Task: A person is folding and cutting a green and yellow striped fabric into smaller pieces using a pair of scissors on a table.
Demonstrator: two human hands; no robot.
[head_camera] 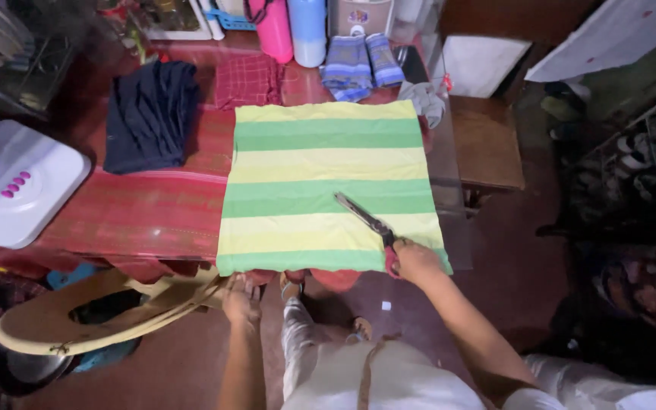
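Green-and-yellow striped cloth (328, 186) lies flat on red-covered table (146, 212), w/ no cut visible yet. Right hand (413, 260) grasps red-handled scissors (366, 222), blades resting on cloth's near right. Left hand (241, 298), fingers loose, touches near edge.

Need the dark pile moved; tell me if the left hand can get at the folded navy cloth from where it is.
Probably yes: the left hand is empty at the table's near edge, and only flat red table covering lies between it and the folded navy cloth.
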